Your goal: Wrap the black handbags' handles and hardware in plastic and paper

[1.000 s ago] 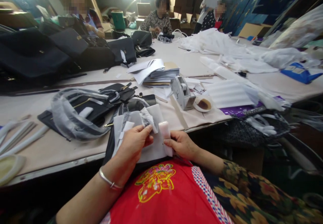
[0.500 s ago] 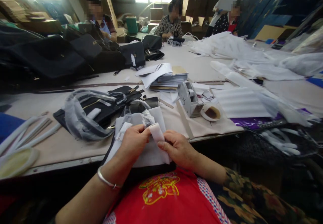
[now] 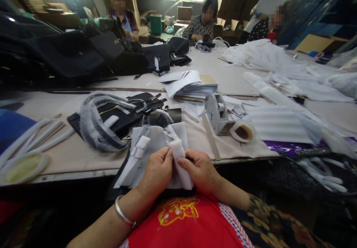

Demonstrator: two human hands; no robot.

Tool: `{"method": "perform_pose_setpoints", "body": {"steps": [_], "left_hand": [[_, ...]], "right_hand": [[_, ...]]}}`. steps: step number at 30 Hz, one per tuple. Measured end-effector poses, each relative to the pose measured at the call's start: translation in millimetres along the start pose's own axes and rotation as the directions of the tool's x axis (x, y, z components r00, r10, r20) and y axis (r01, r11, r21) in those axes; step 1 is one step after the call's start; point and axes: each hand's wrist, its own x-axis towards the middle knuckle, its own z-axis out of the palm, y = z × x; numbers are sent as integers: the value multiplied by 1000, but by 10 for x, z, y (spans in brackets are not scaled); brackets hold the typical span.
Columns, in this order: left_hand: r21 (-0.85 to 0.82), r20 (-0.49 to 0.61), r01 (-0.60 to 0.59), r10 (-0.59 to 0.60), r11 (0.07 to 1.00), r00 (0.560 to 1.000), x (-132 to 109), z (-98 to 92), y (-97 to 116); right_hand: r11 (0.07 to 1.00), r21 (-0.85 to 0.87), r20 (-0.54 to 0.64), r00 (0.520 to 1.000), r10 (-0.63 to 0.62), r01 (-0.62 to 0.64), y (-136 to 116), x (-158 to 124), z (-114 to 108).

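A black bag (image 3: 118,184) leans between my lap and the table edge, its front covered by a white foam sheet (image 3: 156,136). Two strips of white foam wrap its strap ends: the left wrapped strap (image 3: 134,162) lies free, while the right foam strip (image 3: 181,166) is between my hands. My left hand (image 3: 157,168) pinches at the strip's left edge near its top. From the other side, my right hand (image 3: 202,169) grips the same strip with thumb and fingers. Clear plastic film (image 3: 168,130) covers the strap above it.
A black bag with film-wrapped handles (image 3: 97,129) lies ahead on the left. A tape dispenser (image 3: 219,115), a small dish (image 3: 242,132) and a paper stack (image 3: 192,86) stand ahead and right. Black bags (image 3: 69,60) pile up at left; co-workers sit across the table.
The right foam strip now lies flatter and straighter down the bag's front, and my left hand has moved lower on it. The view has shifted slightly left.
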Motion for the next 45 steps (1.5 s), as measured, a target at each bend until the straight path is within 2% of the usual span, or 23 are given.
{"method": "perform_pose_setpoints", "body": {"steps": [4,8,12,14,18,22,28,32,34,36,40,43,45], "left_hand": [[-92,123,4,7,996,992,-35,-30,19],[-85,170,-1,16,996,985,-30,-39,-16],[-128,224,34,-5,991,975,-51,-55,-70],[-137,230,-6,38,990,972,-73,-64,-86],[17,175,-165,159,986,972,-109,-46,-112],[140,126,-197,180,970,976,-119,11,-120],[109,107,-178,166,978,980,-122,40,-86],[62,68,-181,177,982,982,-127,30,-109],[70,48,-189,186,980,981,-128,28,-130],[108,41,-198,195,974,980,-130,28,-141],[264,37,-213,211,941,977,-146,32,-102],[384,25,-233,242,893,970,-174,49,-59],[432,5,-255,281,865,960,-193,68,-46]], "right_hand": [[982,134,-5,991,132,-130,-57,5,17],[903,341,43,964,262,-261,-78,-4,41],[847,450,4,949,315,-283,-62,0,69],[846,455,-23,946,324,-278,-74,0,74],[886,382,-53,951,306,-263,-136,-12,66],[912,293,0,953,302,-288,-136,-21,44],[931,208,177,947,267,-301,-61,46,-81],[948,116,365,900,238,-297,-80,132,-244],[966,29,348,909,230,-256,-111,168,-305],[982,-70,270,944,188,-175,-150,197,-323],[965,-257,163,983,90,-45,-245,273,-233],[936,-344,129,984,125,-74,-315,358,-135],[933,-339,118,978,171,-122,-348,408,-84]]}}
